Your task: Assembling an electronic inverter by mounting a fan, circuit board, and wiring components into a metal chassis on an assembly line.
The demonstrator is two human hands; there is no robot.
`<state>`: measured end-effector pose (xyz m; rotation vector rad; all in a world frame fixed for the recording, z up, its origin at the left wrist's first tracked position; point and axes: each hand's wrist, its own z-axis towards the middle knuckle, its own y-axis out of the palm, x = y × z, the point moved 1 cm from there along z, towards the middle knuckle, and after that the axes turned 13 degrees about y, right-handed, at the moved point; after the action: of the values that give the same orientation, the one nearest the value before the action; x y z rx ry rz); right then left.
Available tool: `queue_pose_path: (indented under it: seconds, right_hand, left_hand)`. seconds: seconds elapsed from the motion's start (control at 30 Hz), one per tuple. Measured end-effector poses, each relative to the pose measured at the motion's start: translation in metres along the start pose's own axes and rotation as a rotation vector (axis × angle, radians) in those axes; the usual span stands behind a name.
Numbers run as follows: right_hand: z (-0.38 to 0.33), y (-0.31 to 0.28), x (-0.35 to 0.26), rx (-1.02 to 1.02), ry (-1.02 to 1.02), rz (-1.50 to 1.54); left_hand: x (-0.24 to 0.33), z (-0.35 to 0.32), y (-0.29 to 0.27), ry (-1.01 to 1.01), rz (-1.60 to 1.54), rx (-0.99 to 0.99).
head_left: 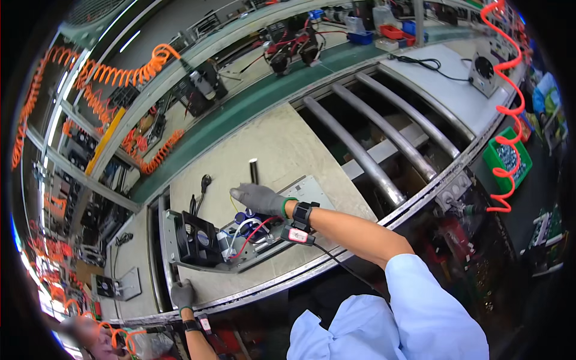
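My left hand (183, 295), in a grey glove, is at the front left corner of a pale work board (231, 141), its fingers bent over the edge. My right hand (261, 199), gloved too, reaches over an open metal chassis (310, 191), fingers drawn together. A thin yellow wire (233, 203) shows by its fingertips; what the fingers hold is hidden. Inside the chassis are a black fan (198, 239), blue capacitors (241, 217) and red and white wires. Just beyond that hand a black cylinder (254, 171) with a pale end meets the glove's outline.
A black power plug (206, 182) with its cord lies behind the chassis. Metal rollers (354, 150) run to the right. Orange coiled hoses (126, 69) hang left, a red coiled hose (509, 111) right. A green bin (507, 162) of small parts stands at the far right.
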<state>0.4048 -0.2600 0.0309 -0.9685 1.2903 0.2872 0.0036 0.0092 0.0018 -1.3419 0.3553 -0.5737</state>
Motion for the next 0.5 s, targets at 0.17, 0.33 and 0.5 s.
queue_pose_path:
  seconds: [0.17, 0.33, 0.5]
  right_hand:
    - [-0.012, -0.057, 0.015, -0.147, 0.331, 0.237]
    - [-0.096, -0.146, 0.067, 0.646, 0.003, 0.346]
    - [-0.211, -0.199, 0.113, 1.154, -0.176, 0.29]
  left_hand:
    - [0.028, -0.005, 0.004, 0.038, -0.102, -0.064]
    - [0.088, -0.018, -0.015, 0.104, -0.092, -0.087]
    - [0.191, -0.062, -0.009, 0.352, -0.245, -0.116]
